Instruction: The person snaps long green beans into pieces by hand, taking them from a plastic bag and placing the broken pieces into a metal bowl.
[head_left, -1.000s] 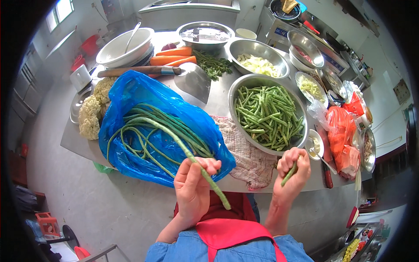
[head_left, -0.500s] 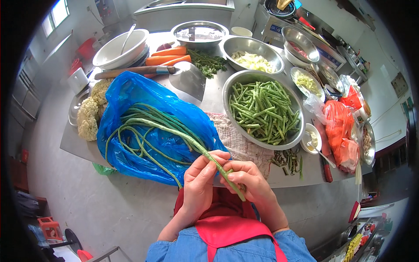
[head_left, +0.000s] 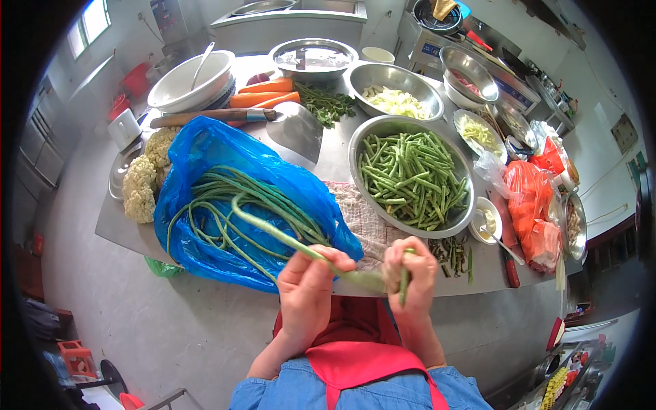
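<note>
A long green bean (head_left: 273, 232) runs from the blue plastic bag (head_left: 205, 137) toward me. My left hand (head_left: 311, 287) pinches it near its end, in front of the table edge. Beside it, my right hand (head_left: 410, 283) is closed round a short bean piece (head_left: 404, 277). The bean's end between the hands is smeared by motion, so I cannot tell whether it joins that piece. More long beans lie loose in the open bag. A steel bowl (head_left: 355, 174) beyond my right hand is heaped with cut bean pieces (head_left: 413, 178).
A checked cloth (head_left: 359, 222) lies between bag and bowl. Bean trimmings (head_left: 451, 254) and a red-handled knife (head_left: 511, 270) are at the right. A cleaver (head_left: 294, 130) lies behind the bag near carrots (head_left: 263, 99). Cauliflower (head_left: 140, 188) stands at the left, a small white bowl (head_left: 486, 220) at the right.
My right hand has moved up and a little right, away from my left hand, with a bean piece in it. My left hand has shifted slightly down and still grips the long bean.
</note>
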Available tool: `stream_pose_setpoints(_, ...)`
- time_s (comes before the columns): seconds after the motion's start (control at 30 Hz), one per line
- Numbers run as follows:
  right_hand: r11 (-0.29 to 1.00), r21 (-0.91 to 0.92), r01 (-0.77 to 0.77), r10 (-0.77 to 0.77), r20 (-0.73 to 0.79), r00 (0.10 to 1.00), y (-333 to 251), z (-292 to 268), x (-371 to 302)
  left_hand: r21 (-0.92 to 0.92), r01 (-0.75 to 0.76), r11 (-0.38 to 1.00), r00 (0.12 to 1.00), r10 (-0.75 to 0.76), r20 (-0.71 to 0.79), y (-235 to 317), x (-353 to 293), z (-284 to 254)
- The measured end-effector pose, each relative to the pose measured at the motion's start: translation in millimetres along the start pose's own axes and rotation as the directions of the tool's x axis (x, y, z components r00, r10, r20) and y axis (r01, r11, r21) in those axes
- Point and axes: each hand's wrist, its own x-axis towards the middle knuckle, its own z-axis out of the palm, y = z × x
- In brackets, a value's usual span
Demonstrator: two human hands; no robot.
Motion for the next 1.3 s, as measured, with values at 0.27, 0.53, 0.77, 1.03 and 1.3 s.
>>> stream_pose_setpoints(0.27, 0.999, -0.038, 0.006, -0.003, 0.06, 0.998, -29.2, -7.7, 10.9, -0.236, 0.014, 0.972, 1.0, -0.016, -0.004, 13.7, 13.3, -3.5)
stream_pose_setpoints(0.53, 0.887, -0.174, -0.428, 0.462, 0.29, 0.838, -5.7, 14.8, 10.4, -0.144, 0.229, 0.963, 0.973, -0.228, 0.021, -0.1, 9.8, 3.8)
stream_pose_setpoints(0.77, 0.874, -0.23, -0.428, 0.484, 0.329, 0.811, 3.8, 4.3, 9.9, 0.01, 0.203, 0.979, 0.972, -0.201, -0.121, -3.8, 9.6, 0.7)
stream_pose_setpoints(1.03, 0.921, -0.332, -0.202, 0.253, 0.116, 0.96, 9.2, 10.7, 5.7, 0.024, 0.03, 0.999, 0.964, -0.022, -0.266, 1.9, 9.7, -5.8)
stream_pose_setpoints(1.3, 0.981, 0.162, -0.108, 0.114, -0.031, 0.993, -3.5, -0.9, 24.9, -0.033, -0.117, 0.993, 0.993, 0.117, -0.009, 9.8, -0.7, 4.6)
